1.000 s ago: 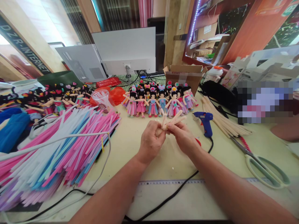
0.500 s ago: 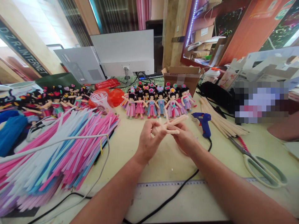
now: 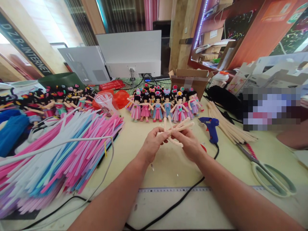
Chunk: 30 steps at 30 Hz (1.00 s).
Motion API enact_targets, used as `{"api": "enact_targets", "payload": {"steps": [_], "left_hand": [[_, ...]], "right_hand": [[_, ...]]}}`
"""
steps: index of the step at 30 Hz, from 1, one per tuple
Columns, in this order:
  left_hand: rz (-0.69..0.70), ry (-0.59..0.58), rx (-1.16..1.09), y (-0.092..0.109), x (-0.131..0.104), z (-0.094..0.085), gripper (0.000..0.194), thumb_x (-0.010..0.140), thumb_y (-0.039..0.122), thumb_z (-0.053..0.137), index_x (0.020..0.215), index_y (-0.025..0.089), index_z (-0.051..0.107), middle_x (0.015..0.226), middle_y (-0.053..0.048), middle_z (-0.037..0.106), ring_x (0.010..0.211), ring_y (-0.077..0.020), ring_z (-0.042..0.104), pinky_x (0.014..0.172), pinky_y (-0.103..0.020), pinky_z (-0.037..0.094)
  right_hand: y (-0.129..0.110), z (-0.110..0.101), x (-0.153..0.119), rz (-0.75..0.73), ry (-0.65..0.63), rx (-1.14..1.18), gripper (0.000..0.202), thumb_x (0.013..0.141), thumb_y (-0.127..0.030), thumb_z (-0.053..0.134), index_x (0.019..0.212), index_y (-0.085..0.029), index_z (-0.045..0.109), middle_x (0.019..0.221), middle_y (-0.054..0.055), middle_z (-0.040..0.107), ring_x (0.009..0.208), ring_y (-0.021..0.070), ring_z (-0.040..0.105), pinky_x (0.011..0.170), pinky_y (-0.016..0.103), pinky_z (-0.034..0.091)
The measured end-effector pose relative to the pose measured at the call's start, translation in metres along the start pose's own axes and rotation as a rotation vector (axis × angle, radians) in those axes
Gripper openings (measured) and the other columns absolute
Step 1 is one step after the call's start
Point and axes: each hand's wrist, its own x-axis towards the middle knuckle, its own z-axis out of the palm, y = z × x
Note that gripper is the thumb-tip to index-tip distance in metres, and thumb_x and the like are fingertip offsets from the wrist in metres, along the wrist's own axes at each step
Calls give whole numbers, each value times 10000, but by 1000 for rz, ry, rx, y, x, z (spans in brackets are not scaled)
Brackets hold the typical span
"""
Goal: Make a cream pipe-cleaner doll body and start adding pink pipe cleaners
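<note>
Cream pipe cleaners [image 3: 184,125], bent and joined into a small body shape with several limbs sticking out, are held up between my two hands above the middle of the table. My left hand [image 3: 152,145] is closed round one end, thumb and fingers pinching it. At the other side my right hand [image 3: 188,141] grips the shape near its centre with thumb and forefinger. Part of the shape is hidden behind my fingers. Just beyond stand several finished pipe cleaner dolls [image 3: 157,109] with black hair and coloured skirts.
A blue glue gun [image 3: 212,130] and large scissors [image 3: 271,176] lie to the right, near loose cream pipe cleaners [image 3: 222,125]. Pink, white and blue pipe cleaners [image 3: 62,150] heap up at left beside a plastic cup [image 3: 105,102]. A black cable [image 3: 178,203] crosses the front.
The cream shape has been turned in my hands, with its limbs now more spread out. My left hand has shifted its grip and shows less of the thick end.
</note>
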Motion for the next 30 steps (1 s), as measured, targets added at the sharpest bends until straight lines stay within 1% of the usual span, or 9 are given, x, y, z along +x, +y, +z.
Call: {"api": "enact_targets", "payload": {"steps": [5, 8, 12, 16, 20, 23, 26, 28, 30], "left_hand": [[57, -2, 9, -1, 0, 1, 279, 687, 400, 719, 746, 184, 552, 675, 28, 557, 641, -105, 460, 655, -249, 357], [99, 10, 63, -1, -1, 1, 306, 705, 421, 715, 778, 183, 538, 669, 44, 531, 634, -100, 430, 634, -238, 345], [187, 40, 201, -1, -1, 1, 297, 740, 433, 686, 786, 187, 527, 665, 56, 482, 615, -97, 386, 593, -233, 327], [295, 71, 326, -6, 1, -1, 226, 786, 388, 647, 791, 193, 532, 682, 48, 479, 635, -108, 406, 606, -236, 346], [410, 108, 441, -12, 1, -1, 123, 818, 298, 618, 830, 201, 542, 745, 25, 526, 695, -129, 470, 655, -249, 383], [550, 127, 556, -12, -1, -1, 56, 840, 228, 590, 824, 203, 541, 807, 0, 550, 763, -149, 514, 710, -267, 408], [681, 135, 696, -10, -4, -2, 68, 852, 175, 561, 795, 206, 537, 826, -19, 555, 811, -169, 528, 752, -290, 416], [717, 129, 755, -9, -6, -2, 75, 858, 161, 543, 800, 207, 547, 841, -31, 567, 830, -180, 531, 766, -303, 417], [709, 124, 760, -9, -7, -2, 54, 865, 194, 554, 814, 209, 560, 863, -40, 582, 845, -187, 535, 769, -310, 419]], "right_hand": [[3, -3, 1, -3, -33, 1, 343, 718, -538, 770, 753, -212, 670, 777, 12, 631, 747, 172, 557, 741, 342, 447], [3, -3, 2, -22, -2, -33, 374, 707, -566, 772, 777, -213, 672, 763, 12, 631, 739, 170, 551, 728, 333, 444], [4, -3, 3, -17, 29, -70, 377, 705, -566, 768, 766, -207, 669, 781, 22, 641, 743, 170, 548, 713, 321, 439], [7, -4, 6, 33, 56, -40, 345, 677, -523, 787, 738, -206, 665, 760, 22, 647, 729, 169, 545, 701, 318, 430], [5, -1, 7, 37, 79, -6, 277, 636, -436, 806, 668, -204, 660, 699, 7, 618, 664, 145, 500, 636, 295, 401], [2, 1, 5, 47, 70, -2, 224, 638, -381, 779, 634, -196, 653, 647, -7, 580, 610, 125, 451, 586, 284, 362], [0, 2, 4, 68, 45, -4, 215, 649, -349, 740, 580, -189, 615, 596, -14, 537, 592, 120, 435, 584, 286, 353], [0, 2, 4, 74, 25, 3, 212, 655, -340, 723, 571, -188, 602, 584, -12, 529, 594, 123, 447, 592, 290, 363], [0, 1, 4, 77, 11, 19, 192, 659, -341, 722, 603, -189, 620, 608, -5, 550, 612, 130, 470, 608, 294, 382]]}}
